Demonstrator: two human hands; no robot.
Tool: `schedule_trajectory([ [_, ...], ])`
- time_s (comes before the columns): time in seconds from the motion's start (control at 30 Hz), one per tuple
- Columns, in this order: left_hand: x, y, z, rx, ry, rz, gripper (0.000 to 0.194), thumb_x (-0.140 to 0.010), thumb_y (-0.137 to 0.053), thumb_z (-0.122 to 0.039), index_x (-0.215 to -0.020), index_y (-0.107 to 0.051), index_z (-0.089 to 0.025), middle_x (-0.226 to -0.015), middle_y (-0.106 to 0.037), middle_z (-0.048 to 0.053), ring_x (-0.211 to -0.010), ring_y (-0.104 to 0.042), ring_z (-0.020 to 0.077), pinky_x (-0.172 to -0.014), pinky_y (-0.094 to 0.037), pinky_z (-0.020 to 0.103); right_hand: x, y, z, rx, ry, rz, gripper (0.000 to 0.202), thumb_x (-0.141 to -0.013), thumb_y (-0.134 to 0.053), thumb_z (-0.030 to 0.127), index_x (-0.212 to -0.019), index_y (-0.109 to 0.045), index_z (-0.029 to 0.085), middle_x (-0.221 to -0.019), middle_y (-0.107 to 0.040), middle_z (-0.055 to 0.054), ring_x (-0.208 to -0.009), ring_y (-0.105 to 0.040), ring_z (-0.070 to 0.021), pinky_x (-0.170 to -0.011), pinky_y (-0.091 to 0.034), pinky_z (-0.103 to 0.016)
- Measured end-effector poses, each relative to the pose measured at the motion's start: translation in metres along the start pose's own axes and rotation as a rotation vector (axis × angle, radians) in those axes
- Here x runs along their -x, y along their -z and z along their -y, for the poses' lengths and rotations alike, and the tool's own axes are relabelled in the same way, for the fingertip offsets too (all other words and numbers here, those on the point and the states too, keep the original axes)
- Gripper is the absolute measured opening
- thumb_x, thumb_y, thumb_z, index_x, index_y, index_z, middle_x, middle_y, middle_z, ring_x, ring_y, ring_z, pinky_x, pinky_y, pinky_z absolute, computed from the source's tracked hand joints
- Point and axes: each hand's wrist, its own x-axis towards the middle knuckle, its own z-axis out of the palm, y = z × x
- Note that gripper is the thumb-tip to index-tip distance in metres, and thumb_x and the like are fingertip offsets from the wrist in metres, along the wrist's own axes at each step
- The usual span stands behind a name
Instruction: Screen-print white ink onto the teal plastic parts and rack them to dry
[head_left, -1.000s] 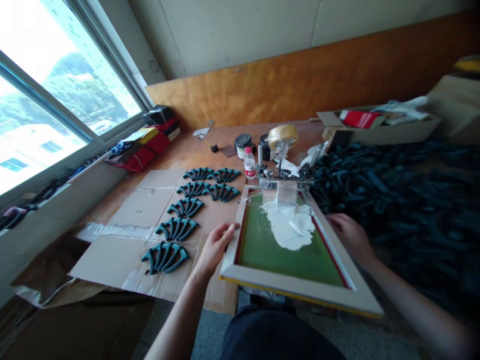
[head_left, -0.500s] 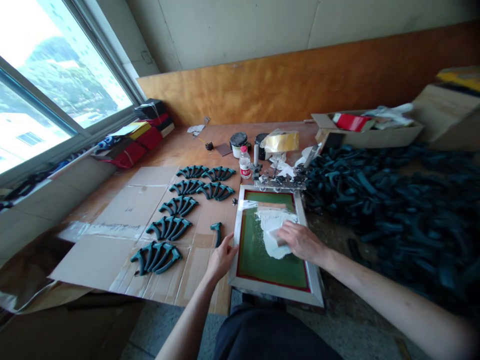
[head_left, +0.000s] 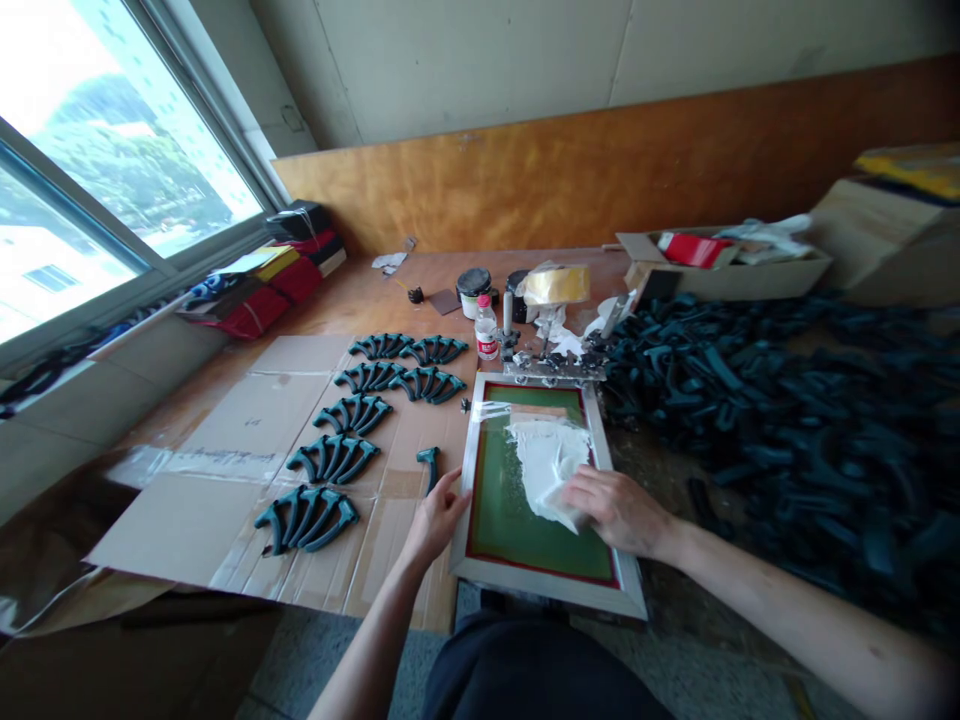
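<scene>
A silk-screen frame with green mesh lies in front of me, hinged at its far end to a metal clamp. My left hand grips the frame's left edge, fingers bent over it. White ink covers the middle of the mesh in a thick patch. In my right hand is a small squeegee, smeared white and pressed to the lower right of the ink; the fingers partly hide it. One dark green curved handle lies on cardboard just beyond my left hand.
Rows of similar curved handles fan out over the cardboard sheet at left. A big heap of dark parts fills the right side. Behind the clamp stand a bottle, an ink tub and a roll of tape.
My right hand has drawn the squeegee slightly toward me, and the white ink has shifted with it. The left hand stays at the frame's edge. The view has moved slightly.
</scene>
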Motion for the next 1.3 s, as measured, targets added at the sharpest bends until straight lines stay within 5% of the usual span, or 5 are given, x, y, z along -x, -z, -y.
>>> schedule_trajectory([
  [0.4, 0.025, 0.041, -0.130, 0.409, -0.076, -0.073, 0.051, -0.080, -0.057, -0.059, -0.107, -0.066, -0.017, -0.082, -0.066, 0.003, -0.064, -0.057, 0.0120, -0.053, -0.042, 0.020, -0.048, 0.091, -0.079, 0.222, -0.537, -0.399, 0.053, -0.090, -0.049, 0.048, -0.137, -0.047, 0.023, -0.110, -0.061, -0.009, -0.074, -0.060, -0.0180, -0.066, -0.048, -0.029],
  [0.67, -0.029, 0.046, -0.209, 0.574, -0.411, -0.154, 0.052, -0.084, -0.046, -0.064, -0.102, -0.060, -0.018, -0.091, -0.070, 0.008, -0.080, -0.065, 0.0167, -0.057, -0.049, 0.021, 0.023, -0.005, -0.076, 0.097, -0.686, -0.132, 0.037, -0.087, -0.049, 0.054, -0.081, -0.063, 0.020, -0.086, -0.063, -0.007, -0.079, -0.060, -0.0209, -0.068, -0.046, -0.031],
  [0.8, -0.017, 0.013, -0.179, 0.605, -0.267, -0.228, 0.058, -0.081, -0.049, -0.066, -0.112, -0.056, -0.018, -0.087, -0.070, 0.007, -0.072, -0.065, 0.0146, -0.054, -0.047, 0.020, 0.014, -0.043, -0.033, 0.180, -0.638, -0.005, 0.022, -0.086, -0.058, 0.037, -0.073, -0.055, 0.019, -0.082, -0.061, -0.006, -0.079, -0.060, -0.0201, -0.067, -0.043, -0.029],
  [1.03, 0.041, -0.078, -0.068, 0.536, 0.289, 0.301, 0.064, -0.075, -0.048, -0.074, -0.105, -0.058, -0.018, -0.101, -0.069, 0.012, -0.085, -0.068, 0.0220, -0.056, -0.050, 0.026, -0.020, -0.045, 0.048, 0.070, -0.419, -0.227, 0.008, -0.091, -0.048, 0.022, -0.086, -0.054, 0.021, -0.086, -0.063, -0.006, -0.087, -0.058, -0.0217, -0.077, -0.046, -0.033],
  [1.3, -0.013, 0.043, -0.008, -0.548, 0.272, -0.152, 0.047, -0.093, -0.023, -0.048, -0.096, -0.058, -0.018, -0.081, -0.070, 0.008, -0.070, -0.069, 0.0188, -0.060, -0.049, 0.026, 0.121, -0.002, -0.102, 0.141, -0.596, -0.090, 0.032, -0.075, -0.043, 0.008, -0.082, -0.069, 0.024, -0.095, -0.069, -0.009, -0.092, -0.061, -0.0246, -0.078, -0.049, -0.037],
])
